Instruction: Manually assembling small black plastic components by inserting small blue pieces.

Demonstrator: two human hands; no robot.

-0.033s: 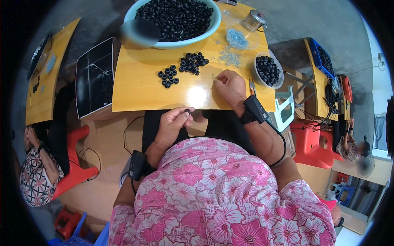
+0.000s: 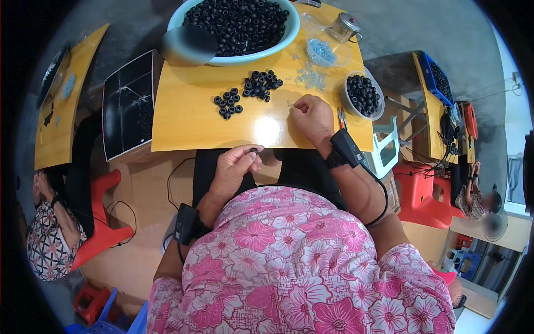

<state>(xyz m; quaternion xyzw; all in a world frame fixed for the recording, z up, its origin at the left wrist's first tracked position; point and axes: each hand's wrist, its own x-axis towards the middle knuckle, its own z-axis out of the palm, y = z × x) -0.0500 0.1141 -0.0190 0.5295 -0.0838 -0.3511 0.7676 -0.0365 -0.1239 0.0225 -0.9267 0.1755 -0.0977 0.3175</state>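
Observation:
My left hand (image 2: 235,168) is closed at the table's front edge, pinching a small black ring-shaped part (image 2: 254,151) between thumb and fingertips. Over the right side of the yellow table my right hand (image 2: 313,118) rests with its fingers curled together; whatever they hold, if anything, is hidden. Beside its fingertips lie a few tiny clear pieces (image 2: 290,103). Two groups of black ring parts sit left of it: a nearer loose cluster (image 2: 227,104) and a denser heap (image 2: 261,85). Farther back is a scatter of small clear pieces (image 2: 311,77).
A light-blue basin (image 2: 293,28) full of black parts stands at the back. A bowl of black parts (image 2: 362,96) sits at the right edge, beside pliers (image 2: 341,118). Behind are a clear tub of small pieces (image 2: 322,53) and a lidded metal cup (image 2: 345,26). A black-lined box (image 2: 128,106) stands left.

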